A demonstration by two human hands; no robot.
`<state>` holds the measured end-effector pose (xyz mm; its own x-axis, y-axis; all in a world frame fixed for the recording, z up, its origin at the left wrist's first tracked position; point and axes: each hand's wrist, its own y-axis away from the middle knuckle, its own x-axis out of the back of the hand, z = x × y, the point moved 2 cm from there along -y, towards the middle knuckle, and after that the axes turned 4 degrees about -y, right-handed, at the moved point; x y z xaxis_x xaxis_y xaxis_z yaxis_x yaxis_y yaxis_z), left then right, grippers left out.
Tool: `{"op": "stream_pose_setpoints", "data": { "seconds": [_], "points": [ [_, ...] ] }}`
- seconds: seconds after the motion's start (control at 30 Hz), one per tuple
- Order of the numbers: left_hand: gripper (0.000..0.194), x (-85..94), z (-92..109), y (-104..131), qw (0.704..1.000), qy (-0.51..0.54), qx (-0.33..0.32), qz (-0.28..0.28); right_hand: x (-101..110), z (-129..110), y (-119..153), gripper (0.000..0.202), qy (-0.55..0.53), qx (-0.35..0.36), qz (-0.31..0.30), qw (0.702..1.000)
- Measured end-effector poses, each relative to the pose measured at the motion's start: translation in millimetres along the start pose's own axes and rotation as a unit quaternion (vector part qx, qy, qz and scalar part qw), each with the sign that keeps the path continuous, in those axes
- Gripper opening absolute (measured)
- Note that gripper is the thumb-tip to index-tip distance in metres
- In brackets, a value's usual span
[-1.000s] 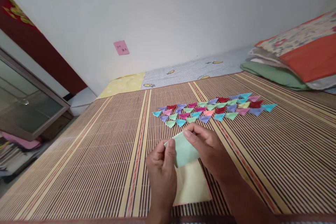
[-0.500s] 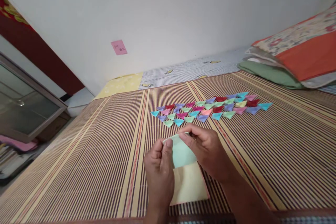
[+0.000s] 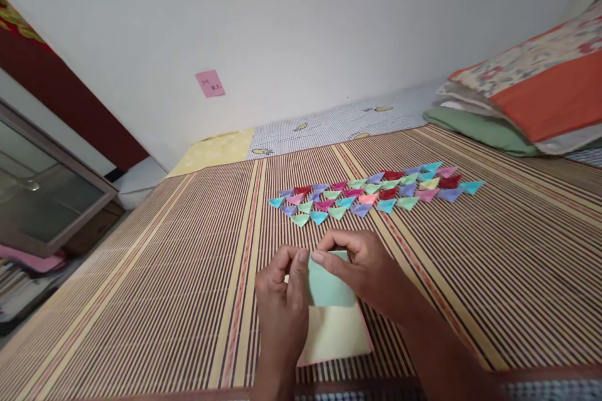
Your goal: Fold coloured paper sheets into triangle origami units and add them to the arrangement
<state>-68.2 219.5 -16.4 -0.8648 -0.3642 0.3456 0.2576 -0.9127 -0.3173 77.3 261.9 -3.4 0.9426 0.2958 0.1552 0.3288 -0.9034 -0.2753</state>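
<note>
A mint-green sheet of paper (image 3: 330, 285) is pinched between my two hands near its upper edge. My left hand (image 3: 283, 294) grips its upper left corner with thumb and forefinger. Close beside it, my right hand (image 3: 364, 266) holds the same edge, thumb tip near the left thumb. Below the green sheet lies a pale yellow stack of square paper (image 3: 336, 335) with a pinkish edge, partly covered by the sheet and my left hand. Beyond my hands, several small folded paper triangles (image 3: 368, 199) in many colours lie in rows.
A striped woven mat (image 3: 164, 276) covers the bed. Folded bedding (image 3: 545, 100) in orange, floral and green is piled at the right. A pink note (image 3: 210, 83) is stuck on the white wall. At the left stands a glass-fronted cabinet (image 3: 42, 182).
The green sheet has come down slightly over the yellow stack. My right thumb has moved left along the upper edge, closer to my left thumb.
</note>
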Motion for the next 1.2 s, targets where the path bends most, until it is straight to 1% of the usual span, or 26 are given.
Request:
{"op": "stream_pose_setpoints", "data": {
  "seconds": [0.07,0.13,0.23,0.27,0.33,0.4,0.43,0.53,0.67,0.77,0.87,0.93,0.97,1.03,1.1,1.2],
  "points": [
    [0.04,-0.1,-5.4,-2.0,0.998,0.037,0.029,-0.03,-0.1,0.6,0.1,0.023,0.016,0.003,-0.001,1.0],
    [0.043,-1.3,-9.3,-3.7,0.99,0.107,0.07,-0.051,0.4,1.1,-0.1,0.025,0.029,0.003,0.029,0.999],
    [0.04,-4.1,-5.7,-4.4,0.976,0.178,0.087,-0.096,1.1,3.8,-0.5,0.024,0.041,-0.002,0.087,0.995],
    [0.037,-5.3,-2.5,-3.9,0.971,0.189,0.087,-0.116,1.3,5.1,-0.6,0.024,0.046,-0.001,0.105,0.993],
    [0.026,-8.8,3.4,-1.8,0.959,0.192,0.123,-0.167,2.1,7.6,-0.3,0.023,0.068,0.008,0.143,0.987],
    [0.027,-12.1,8.3,0.7,0.949,0.198,0.142,-0.198,2.9,9.0,0.3,0.024,0.099,0.021,0.179,0.979],
    [0.025,-13.5,9.9,1.7,0.948,0.196,0.145,-0.205,3.2,9.2,0.7,0.024,0.11,0.027,0.194,0.975],
    [0.022,-16.3,11.1,3.4,0.951,0.19,0.135,-0.204,3.2,8.3,0.8,0.024,0.119,0.045,0.215,0.968],
    [0.031,-16.9,10.0,4.4,0.957,0.181,0.123,-0.192,4.5,7.5,-0.5,0.024,0.121,0.062,0.238,0.962],
    [0.043,-15.5,9.8,5.2,0.972,0.13,0.094,-0.169,6.6,9.1,-1.1,0.025,0.115,0.059,0.25,0.96],
    [0.051,-13.0,8.3,5.0,0.985,0.075,0.075,-0.139,6.7,9.9,-0.9,0.025,0.106,0.048,0.239,0.964],
    [0.051,-11.1,6.9,3.8,0.988,0.057,0.067,-0.129,4.9,9.1,-0.4,0.025,0.098,0.043,0.228,0.968],
    [0.048,-10.2,6.4,3.0,0.988,0.054,0.063,-0.13,3.4,8.5,-0.2,0.025,0.093,0.04,0.224,0.969],
    [0.033,-7.9,5.4,1.7,0.989,0.053,0.056,-0.128,0.3,7.5,-0.2,0.024,0.077,0.033,0.22,0.972],
    [0.028,-4.9,4.3,0.8,0.99,0.051,0.053,-0.119,-1.7,7.6,-1.1,0.024,0.043,0.02,0.206,0.977],
    [0.038,0.6,2.4,-0.2,0.993,0.038,0.042,-0.108,-0.5,9.2,-3.7,0.026,-0.022,0.001,0.153,0.988]
  ]
}}
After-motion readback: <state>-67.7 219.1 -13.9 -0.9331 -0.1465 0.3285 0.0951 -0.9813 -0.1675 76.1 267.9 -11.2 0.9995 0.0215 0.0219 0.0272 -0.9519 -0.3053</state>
